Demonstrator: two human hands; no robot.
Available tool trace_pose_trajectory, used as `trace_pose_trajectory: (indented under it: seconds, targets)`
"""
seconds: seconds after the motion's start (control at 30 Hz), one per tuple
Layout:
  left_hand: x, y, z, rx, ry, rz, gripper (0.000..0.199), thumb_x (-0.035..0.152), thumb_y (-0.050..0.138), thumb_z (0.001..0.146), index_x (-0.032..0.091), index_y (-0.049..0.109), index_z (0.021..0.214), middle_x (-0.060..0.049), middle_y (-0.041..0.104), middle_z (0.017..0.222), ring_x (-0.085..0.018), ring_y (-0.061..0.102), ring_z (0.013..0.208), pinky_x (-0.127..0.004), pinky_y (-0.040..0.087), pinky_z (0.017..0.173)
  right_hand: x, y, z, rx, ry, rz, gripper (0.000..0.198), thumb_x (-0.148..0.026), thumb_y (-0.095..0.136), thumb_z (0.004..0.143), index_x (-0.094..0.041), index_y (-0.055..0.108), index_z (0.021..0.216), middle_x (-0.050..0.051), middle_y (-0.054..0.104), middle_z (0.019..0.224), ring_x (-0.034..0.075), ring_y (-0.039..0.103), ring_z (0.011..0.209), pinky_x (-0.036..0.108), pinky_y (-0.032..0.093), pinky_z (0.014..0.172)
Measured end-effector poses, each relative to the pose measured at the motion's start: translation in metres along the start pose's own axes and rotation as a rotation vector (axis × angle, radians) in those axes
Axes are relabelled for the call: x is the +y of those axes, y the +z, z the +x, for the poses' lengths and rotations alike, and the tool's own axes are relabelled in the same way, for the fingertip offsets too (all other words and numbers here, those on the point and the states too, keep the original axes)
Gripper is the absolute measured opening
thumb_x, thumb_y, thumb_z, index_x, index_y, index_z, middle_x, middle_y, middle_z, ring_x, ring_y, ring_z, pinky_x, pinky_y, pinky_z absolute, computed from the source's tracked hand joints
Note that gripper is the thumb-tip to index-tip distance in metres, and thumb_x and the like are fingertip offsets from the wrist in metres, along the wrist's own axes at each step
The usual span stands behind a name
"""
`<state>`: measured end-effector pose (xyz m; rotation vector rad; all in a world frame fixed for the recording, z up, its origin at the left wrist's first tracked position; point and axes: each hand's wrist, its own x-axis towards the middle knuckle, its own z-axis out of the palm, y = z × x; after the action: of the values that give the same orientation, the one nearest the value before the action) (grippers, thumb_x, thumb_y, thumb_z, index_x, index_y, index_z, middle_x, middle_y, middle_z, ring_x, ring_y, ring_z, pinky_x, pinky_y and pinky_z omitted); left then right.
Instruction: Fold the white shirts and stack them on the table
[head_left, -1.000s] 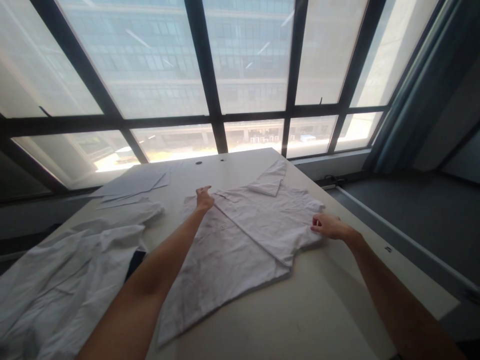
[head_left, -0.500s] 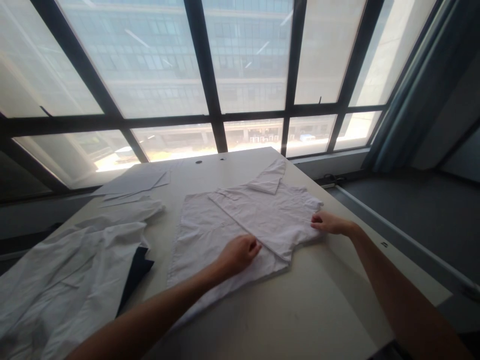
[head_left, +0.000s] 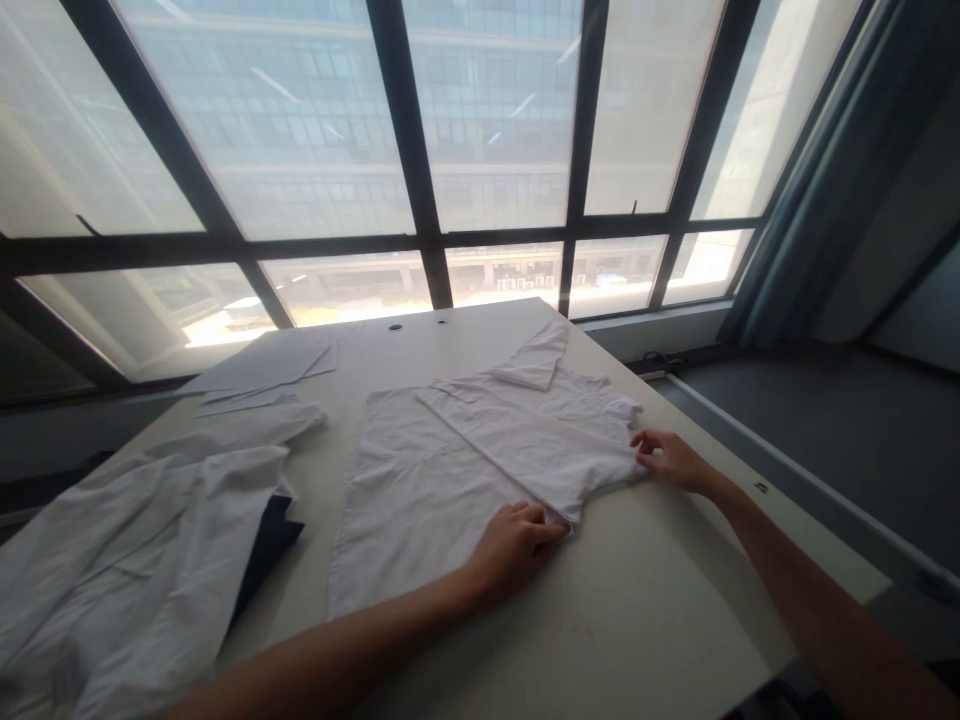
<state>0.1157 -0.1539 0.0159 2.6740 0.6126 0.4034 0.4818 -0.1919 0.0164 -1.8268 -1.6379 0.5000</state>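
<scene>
A white shirt (head_left: pixel 420 470) lies spread on the table, its upper flap folded over diagonally and a sleeve (head_left: pixel 536 358) pointing toward the window. My left hand (head_left: pixel 517 545) is at the near corner of the flap, with fingers bent and the thumb and forefinger closed at the cloth; the exact grip is partly hidden. At the garment's right end, my right hand (head_left: pixel 671 460) touches or nearly touches the edge, thumb and fingers apart.
Another crumpled white garment (head_left: pixel 150 540) lies at the left, with a dark blue piece (head_left: pixel 266 550) showing beneath it. Behind it are white paper sheets (head_left: pixel 262 370). The white table (head_left: pixel 645 590) reaches toward large windows; a blue curtain (head_left: pixel 787 190) hangs at the right.
My left hand has slid right and toward me along the flap to its near corner. My right hand has drawn slightly right and its fingers have parted from their pinch.
</scene>
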Motion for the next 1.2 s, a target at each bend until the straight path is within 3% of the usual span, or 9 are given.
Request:
trace_pose_trajectory:
  seconds: [0.27,0.4,0.5,0.73,0.97,1.07,1.2]
  targets:
    - [0.021,-0.002,0.016,-0.026,-0.195,-0.042,0.027,0.048,0.075,0.084,0.03,0.081,0.103,-0.002,0.076,0.091,-0.021,0.066,0.084,-0.028,0.043,0.078,0.016,0.005,0.001,0.025,0.013,0.092,0.036,-0.04,0.06,0.078,-0.016,0.07,0.103,0.003,0.066,0.071,0.021,0.061,0.072,0.036,0.048,0.081]
    - [0.029,0.003,0.026,-0.006,-0.233,-0.046,0.016,0.039,0.07,0.088,0.031,0.081,0.097,-0.001,0.076,0.089,-0.019,0.067,0.081,-0.026,0.043,0.073,0.014,0.0,-0.004,-0.006,0.026,0.127,0.041,-0.039,0.061,0.077,-0.014,0.069,0.109,0.004,0.067,0.076,0.021,0.063,0.076,0.035,0.047,0.081]
    - [0.026,0.007,0.026,0.022,-0.207,-0.069,0.018,0.028,0.063,0.09,0.03,0.081,0.092,0.001,0.074,0.086,-0.017,0.065,0.078,-0.024,0.042,0.07,0.006,-0.004,-0.007,-0.03,0.051,0.138,0.045,-0.039,0.062,0.076,-0.013,0.068,0.111,0.005,0.068,0.078,0.022,0.064,0.078,0.034,0.048,0.079]
    - [0.018,0.012,0.019,0.048,-0.112,-0.082,0.02,0.025,0.06,0.092,0.026,0.079,0.086,-0.001,0.071,0.081,-0.014,0.062,0.074,-0.023,0.041,0.068,0.003,-0.011,-0.01,-0.019,0.019,0.066,0.038,-0.036,0.063,0.077,-0.016,0.066,0.11,0.004,0.07,0.078,0.022,0.065,0.076,0.035,0.048,0.082]
    - [0.02,0.017,0.017,-0.037,0.046,0.033,0.024,0.021,0.055,0.095,0.021,0.075,0.083,-0.004,0.071,0.083,-0.017,0.063,0.079,-0.025,0.042,0.072,0.008,-0.014,-0.011,0.012,-0.026,-0.072,0.026,-0.034,0.061,0.08,-0.019,0.066,0.1,0.005,0.072,0.08,0.022,0.067,0.076,0.032,0.047,0.078]
    - [0.031,0.006,0.011,-0.038,0.052,-0.001,0.025,0.024,0.05,0.098,0.023,0.075,0.092,-0.003,0.073,0.09,-0.017,0.066,0.083,-0.025,0.044,0.074,0.002,-0.013,-0.012,0.006,-0.038,-0.144,0.022,-0.029,0.059,0.077,-0.019,0.066,0.095,0.004,0.071,0.079,0.021,0.066,0.074,0.031,0.046,0.075]
    - [0.027,-0.033,0.013,-0.021,-0.011,-0.055,0.028,0.032,0.047,0.101,0.027,0.073,0.109,-0.002,0.074,0.094,-0.017,0.067,0.084,-0.025,0.045,0.075,0.001,-0.01,-0.011,-0.017,-0.016,-0.173,0.017,-0.02,0.055,0.071,-0.019,0.066,0.084,0.005,0.07,0.081,0.022,0.064,0.078,0.03,0.046,0.075]
